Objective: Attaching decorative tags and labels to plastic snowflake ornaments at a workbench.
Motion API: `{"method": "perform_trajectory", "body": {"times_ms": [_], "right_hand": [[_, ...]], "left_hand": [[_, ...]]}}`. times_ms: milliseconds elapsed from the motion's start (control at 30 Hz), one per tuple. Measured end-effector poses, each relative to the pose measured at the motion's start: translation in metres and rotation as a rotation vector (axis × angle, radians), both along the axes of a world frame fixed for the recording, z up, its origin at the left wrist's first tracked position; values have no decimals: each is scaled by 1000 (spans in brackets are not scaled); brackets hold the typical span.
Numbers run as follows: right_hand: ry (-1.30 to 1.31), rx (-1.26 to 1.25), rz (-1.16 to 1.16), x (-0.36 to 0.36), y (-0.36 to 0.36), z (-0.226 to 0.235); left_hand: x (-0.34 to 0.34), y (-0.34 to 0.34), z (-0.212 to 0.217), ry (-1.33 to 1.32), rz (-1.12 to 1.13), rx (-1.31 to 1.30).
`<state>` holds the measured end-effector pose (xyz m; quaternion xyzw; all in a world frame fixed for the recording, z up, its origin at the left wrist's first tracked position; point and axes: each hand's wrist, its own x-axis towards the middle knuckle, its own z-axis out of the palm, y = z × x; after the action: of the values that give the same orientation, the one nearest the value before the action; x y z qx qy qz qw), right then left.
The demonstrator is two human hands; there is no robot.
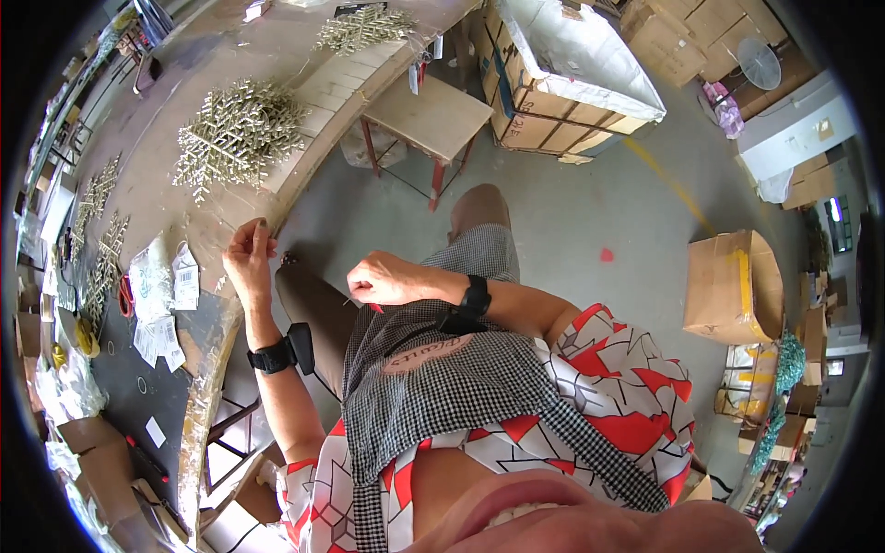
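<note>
My left hand (249, 263) is raised beside the edge of the worktable (207, 396), its thumb and fingers pinched together; what they hold, if anything, is too small to make out. In front of my apron (442, 369), my right hand (387, 278) is closed, with a thin pointed thing (348, 301) and a red bit (376, 309) showing below the fingers. Beyond my left hand lies a pile of gold glittery snowflake ornaments (241, 134). More snowflakes (366, 29) rest farther along the table.
Left of my left hand lie a plastic bag (152, 272), white labels (159, 343) and red-handled scissors (125, 297). A low bench (429, 115) stands ahead by the table, near a large lined bin (581, 115). An open carton (724, 290) sits on the floor at right.
</note>
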<state>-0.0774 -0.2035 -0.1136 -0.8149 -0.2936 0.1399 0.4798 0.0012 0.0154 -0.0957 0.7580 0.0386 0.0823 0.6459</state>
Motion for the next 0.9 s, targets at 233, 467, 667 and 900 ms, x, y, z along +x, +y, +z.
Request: {"method": "perform_trajectory", "body": {"times_ms": [233,467,667,900], "right_hand": [[8,-23,56,-2,13,-5],[-3,-27,95,1,12,2],[-9,99,104,5,19,2],[27,195,-119,24,-11,36]], "left_hand": [[-5,-2,5,26,-23,-24],[-6,-9,10,-16,2,16],[-4,1,4,69,11,-62],[11,0,-1,66,16,0]]}}
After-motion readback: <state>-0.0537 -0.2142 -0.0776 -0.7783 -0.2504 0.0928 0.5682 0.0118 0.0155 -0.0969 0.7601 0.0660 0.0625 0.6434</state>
